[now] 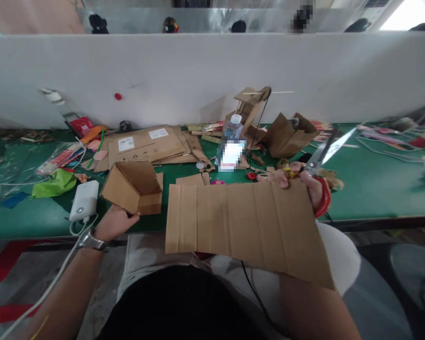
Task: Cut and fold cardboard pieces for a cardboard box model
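My right hand grips red-handled scissors and, with the same fingers, the far edge of a wide creased cardboard sheet held over my lap. The scissor blades point up and to the right. My left hand grasps the near corner of a folded cardboard box piece resting at the front edge of the green table. A watch sits on my left wrist.
A white power bank with a cable lies left of the box piece. A water bottle, flat cardboard sheets, a cardboard model and scraps crowd the table's back. A white partition wall stands behind.
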The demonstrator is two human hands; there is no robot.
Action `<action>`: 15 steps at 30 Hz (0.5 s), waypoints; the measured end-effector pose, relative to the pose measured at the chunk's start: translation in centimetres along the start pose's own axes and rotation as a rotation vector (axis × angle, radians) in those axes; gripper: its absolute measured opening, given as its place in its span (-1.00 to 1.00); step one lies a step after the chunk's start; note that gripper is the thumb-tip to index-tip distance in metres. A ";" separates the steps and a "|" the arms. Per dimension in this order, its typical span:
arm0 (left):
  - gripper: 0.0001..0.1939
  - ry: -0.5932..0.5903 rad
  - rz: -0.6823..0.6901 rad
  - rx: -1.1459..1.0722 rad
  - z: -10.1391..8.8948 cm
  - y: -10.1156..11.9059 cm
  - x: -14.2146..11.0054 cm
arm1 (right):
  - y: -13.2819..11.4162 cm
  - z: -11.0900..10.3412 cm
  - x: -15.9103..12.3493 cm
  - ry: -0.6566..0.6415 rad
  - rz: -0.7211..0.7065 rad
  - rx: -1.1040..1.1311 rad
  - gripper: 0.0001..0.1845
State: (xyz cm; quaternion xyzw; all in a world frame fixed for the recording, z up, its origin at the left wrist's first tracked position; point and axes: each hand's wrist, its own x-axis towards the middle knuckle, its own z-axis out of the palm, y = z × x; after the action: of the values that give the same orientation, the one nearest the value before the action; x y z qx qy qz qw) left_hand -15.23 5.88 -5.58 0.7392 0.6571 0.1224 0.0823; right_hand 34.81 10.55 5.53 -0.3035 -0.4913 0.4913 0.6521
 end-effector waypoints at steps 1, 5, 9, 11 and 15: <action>-0.58 0.017 -0.018 0.002 0.0 -0.4 0.3 | 0.4 -0.1 0.1 -0.016 0.025 0.062 -0.66; -0.39 0.105 -0.079 0.009 0.5 -1.0 1.4 | 1.7 -0.1 0.3 -0.054 0.118 0.217 -0.66; -0.34 0.151 -0.137 0.070 1.5 -1.0 1.6 | 2.2 0.4 0.1 -0.071 0.153 0.220 -0.67; -0.34 0.177 -0.173 0.082 1.9 -1.0 1.5 | 2.2 0.5 -0.1 -0.065 0.172 0.241 -0.69; -0.32 0.244 -0.248 0.096 1.8 -1.3 2.1 | 2.4 0.7 -0.3 -0.043 0.184 0.242 -0.70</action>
State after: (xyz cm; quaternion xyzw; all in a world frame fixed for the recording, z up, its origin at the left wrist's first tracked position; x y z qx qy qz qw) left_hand -15.75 8.18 -7.55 0.6352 0.7535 0.1683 -0.0190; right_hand 33.35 10.97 3.59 -0.2558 -0.4124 0.6108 0.6256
